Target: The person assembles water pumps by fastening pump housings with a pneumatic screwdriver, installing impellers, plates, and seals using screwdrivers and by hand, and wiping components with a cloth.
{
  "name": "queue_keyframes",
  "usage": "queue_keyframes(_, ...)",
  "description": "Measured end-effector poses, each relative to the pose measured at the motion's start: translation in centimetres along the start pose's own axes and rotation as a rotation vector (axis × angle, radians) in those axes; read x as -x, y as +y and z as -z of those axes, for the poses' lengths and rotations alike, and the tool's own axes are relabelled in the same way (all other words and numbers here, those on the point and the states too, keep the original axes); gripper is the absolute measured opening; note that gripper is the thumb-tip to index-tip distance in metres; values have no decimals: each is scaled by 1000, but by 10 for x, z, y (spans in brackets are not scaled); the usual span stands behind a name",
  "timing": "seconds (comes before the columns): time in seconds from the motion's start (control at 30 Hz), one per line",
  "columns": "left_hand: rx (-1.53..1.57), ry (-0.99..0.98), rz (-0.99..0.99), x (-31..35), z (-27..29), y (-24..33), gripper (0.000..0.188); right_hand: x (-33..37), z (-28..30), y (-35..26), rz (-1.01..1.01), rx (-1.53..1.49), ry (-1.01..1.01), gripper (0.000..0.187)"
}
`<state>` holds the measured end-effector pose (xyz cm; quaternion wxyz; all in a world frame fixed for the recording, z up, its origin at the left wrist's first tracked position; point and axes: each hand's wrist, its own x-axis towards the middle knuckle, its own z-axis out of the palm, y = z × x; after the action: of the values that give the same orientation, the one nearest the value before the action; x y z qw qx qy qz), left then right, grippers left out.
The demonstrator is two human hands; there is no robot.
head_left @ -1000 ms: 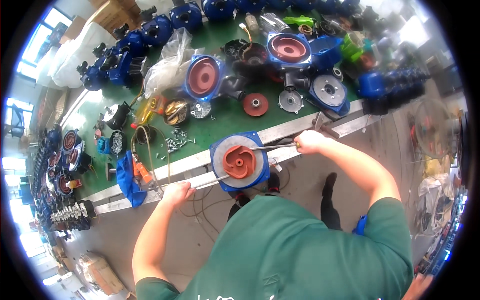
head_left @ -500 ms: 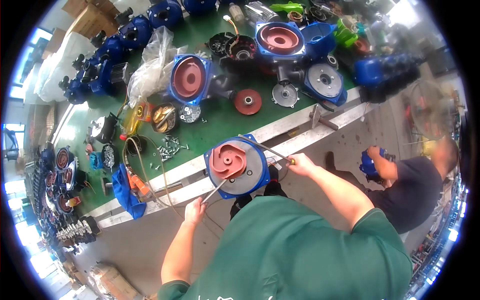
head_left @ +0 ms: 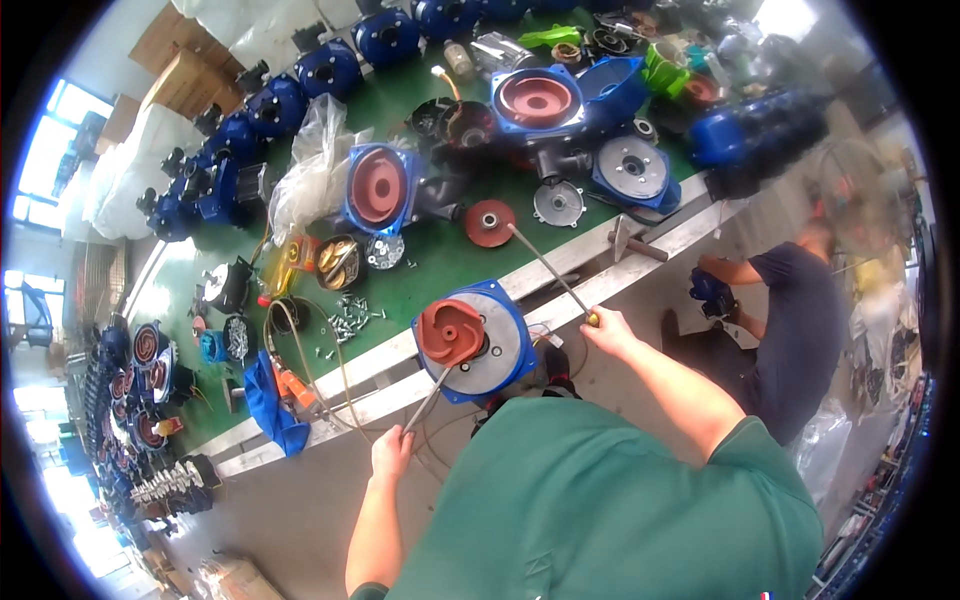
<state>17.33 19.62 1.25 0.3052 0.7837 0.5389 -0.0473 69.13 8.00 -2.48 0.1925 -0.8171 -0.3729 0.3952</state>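
A red-brown vaned impeller [head_left: 450,333] sits tilted toward the left side of a round grey plate [head_left: 510,366] on a blue square flange [head_left: 527,318], at the table's near edge. My left hand [head_left: 392,452] is closed round a slim metal bar [head_left: 425,402], whose far end meets the impeller's lower edge. My right hand [head_left: 610,332] grips a long screwdriver [head_left: 553,270] by its yellow-and-dark handle. The screwdriver's shaft points up and left, its tip apart from the impeller and in line with a red disc [head_left: 489,223] farther back.
Loose bolts [head_left: 350,318], a hammer [head_left: 635,243] and blue pump housings [head_left: 380,188] lie on the green table [head_left: 440,268]. A blue cloth [head_left: 270,408] and an orange air tool [head_left: 297,388] with a hose are at left. Another person [head_left: 800,320] sits at right holding a blue part.
The screwdriver in my right hand has swung away from the impeller's far edge, its tip now farther off. The impeller is more tilted, showing the plate's dark centre. My left hand keeps its bar at the impeller.
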Motion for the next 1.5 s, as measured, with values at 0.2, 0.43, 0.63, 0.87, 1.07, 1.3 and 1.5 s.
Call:
queue_keyframes(0.2,-28,33,89,61,-4,-31,30,-20,-7,2,-159,96,76,48)
queue_keyframes(0.43,108,125,353,91,-38,-56,32,-55,-16,5,155,34,311,50)
queue_keyframes(0.63,379,291,331,7,-69,-49,25,-4,-6,16,209,106,330,34)
queue_keyframes(0.87,847,276,317,-146,-74,19,34,134,-37,107,-85,128,455,26)
queue_keyframes(1.07,729,389,125,-242,-103,-26,51,234,-92,145,-420,61,450,27)
queue_keyframes(1.3,64,445,76,-263,-63,6,53,285,-150,146,-669,9,399,35)
queue_keyframes(1.5,21,398,118,-259,-35,10,53,270,-147,119,-673,-130,358,41)
